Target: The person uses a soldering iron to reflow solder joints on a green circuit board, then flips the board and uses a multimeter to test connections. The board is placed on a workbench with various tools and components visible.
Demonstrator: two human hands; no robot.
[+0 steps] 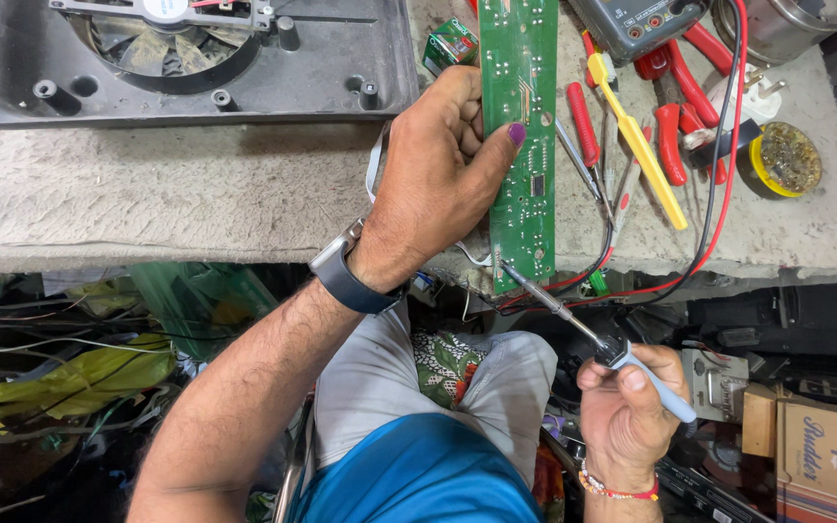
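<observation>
Seen from the head camera looking straight down: the person's left hand [443, 160], with a dark watch on the wrist, is closed around a long, narrow green circuit board [523, 145], thumb pressed on its face and fingers wrapped behind its left edge. The board stands lengthwise away from the body over the front edge of a worn, grey-covered workbench [196, 194], its near end just past the bench edge. The right hand [627, 402], wearing a beaded bracelet, is curled tight on the pale blue handle of a soldering iron [593, 334], held like a pen. The iron's thin metal tip slants up and left and meets the near right corner of the board. Just right of the board on the bench lie a screwdriver with a red handle [583, 126], a yellow-handled tool [639, 145] and red-handled pliers [675, 116], close together. Farther right sits a small round tin of amber paste [785, 160]. A grey multimeter [636, 24] lies at the top edge, its red and black leads trailing down over the bench front. At top left is a dark plastic housing with a fan [186, 58]. Below the bench, the person's lap shows grey trousers and a blue shirt.
</observation>
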